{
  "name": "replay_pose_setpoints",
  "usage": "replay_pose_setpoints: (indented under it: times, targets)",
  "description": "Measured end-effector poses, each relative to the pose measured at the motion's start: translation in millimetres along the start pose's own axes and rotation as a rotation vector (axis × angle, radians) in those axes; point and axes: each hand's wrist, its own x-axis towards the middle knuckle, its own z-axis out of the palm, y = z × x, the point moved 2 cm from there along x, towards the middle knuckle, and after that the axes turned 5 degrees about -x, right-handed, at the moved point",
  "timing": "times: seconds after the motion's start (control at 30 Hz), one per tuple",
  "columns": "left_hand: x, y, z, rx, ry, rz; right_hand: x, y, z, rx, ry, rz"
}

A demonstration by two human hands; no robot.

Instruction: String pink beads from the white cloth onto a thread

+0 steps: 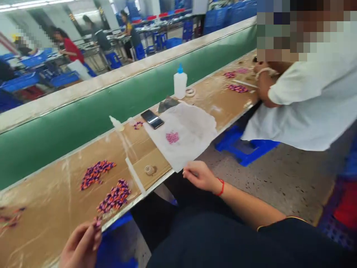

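At the table's front edge, my left hand (pixel 82 243) is closed in a pinch on a small purple-pink piece (pixel 97 221). Just beyond it lies a pile of small purple, orange and pink pieces (pixel 114 197), with a second pile (pixel 96 173) farther back. My right hand (pixel 199 176), a red band at its wrist, has its fingers curled together by the near corner of a white sheet (pixel 192 123). What those fingers hold, if anything, cannot be made out. A patch of small pink pieces (pixel 172 137) rests on the sheet.
A phone (pixel 152 119) lies at the sheet's left edge. Behind it stand a white bottle with a blue cap (pixel 180 83) and a tape roll (pixel 190 91). A nozzle bottle (pixel 116 123), a small round cap (pixel 150 170) and a white strip (pixel 135 175) are nearer. A co-worker (pixel 312 82) sits at right.
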Motion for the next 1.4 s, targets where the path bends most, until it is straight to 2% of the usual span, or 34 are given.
replay_pose_setpoints:
  times: [0.1, 0.23, 0.33, 0.53, 0.67, 0.9, 1.0, 1.1, 1.2, 1.27, 1.4]
  targets:
    - [-8.6, -9.5, 19.8, -0.113, 0.078, -0.035, 25.4, 31.5, -12.2, -0.069, 0.060, 0.104]
    - [-13.3, -19.6, 55.9, -0.135, -0.034, -0.086, 63.5, 74.3, -18.6, -0.174, 0.056, 0.178]
    - [-18.9, -27.0, 78.3, -0.157, -0.122, -0.083, 83.7, 91.7, -15.3, -0.234, 0.012, 0.191]
    - [-24.0, -31.2, 113.9, -0.209, -0.260, -0.061, 96.1, 94.3, -10.1, -0.292, -0.087, 0.167]
    - [-23.5, -31.7, 122.2, -0.158, -0.297, -0.078, 98.9, 95.5, -9.6, -0.330, -0.123, 0.160]
    - [-24.4, -30.0, 136.4, -0.159, -0.289, -0.056, 101.2, 96.5, -1.7, -0.380, -0.150, 0.109]
    - [-21.5, -24.9, 151.1, -0.094, -0.344, -0.079, 99.2, 89.5, -0.4, -0.372, -0.141, 0.071]
    - [-15.4, -12.5, 173.3, 0.027, -0.405, -0.054, 93.6, 68.4, -4.4, -0.316, -0.148, -0.004]
    - [-8.6, 6.5, 199.0, 0.133, -0.450, 0.056, 83.8, 29.8, -15.7, -0.216, -0.173, -0.124]
    - [-6.2, 19.8, 213.7, 0.162, -0.470, 0.161, 76.4, -1.5, -26.9, -0.113, -0.154, -0.255]
    - [-10.3, 38.8, 227.9, 0.177, -0.508, 0.308, 64.6, -50.8, -46.6, -0.043, -0.115, -0.446]
